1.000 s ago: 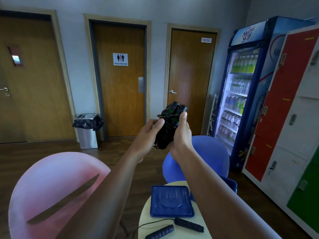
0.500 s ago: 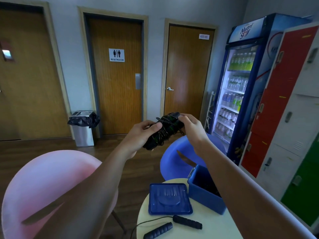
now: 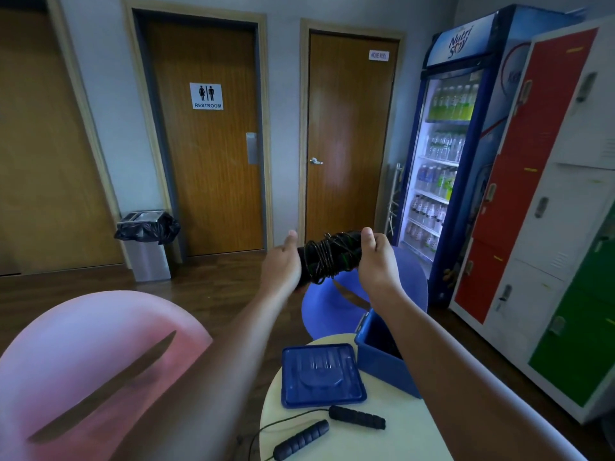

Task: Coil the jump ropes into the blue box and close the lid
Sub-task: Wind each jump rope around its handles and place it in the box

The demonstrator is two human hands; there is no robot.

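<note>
Just right of frame centre in the head view, both hands hold a wound jump rope (image 3: 329,257) up at chest height: the left hand (image 3: 283,264) is clenched on the bundle's left end, the right hand (image 3: 376,261) on its right end, so each grip grasps the same bundle, which lies roughly level between them. Its black cord is wrapped round the paired handles.

Lower right of centre, the blue box (image 3: 382,367) stands open on the round pale bench (image 3: 392,444), partly hidden by the right forearm; what lies inside cannot be told. Its lid (image 3: 321,375) lies flat on the bench just to the left of the box. Toward the bottom edge, a second jump rope (image 3: 327,427) lies uncoiled, its two black handles near each other and its cord trailing off the bench's left rim.

Judging by this, the first rope is coiled and ready to be stowed. The next move calls for lowering the bundle down and to the right into the open box without letting the wraps slip, then coiling the loose rope and fitting the lid.
</note>
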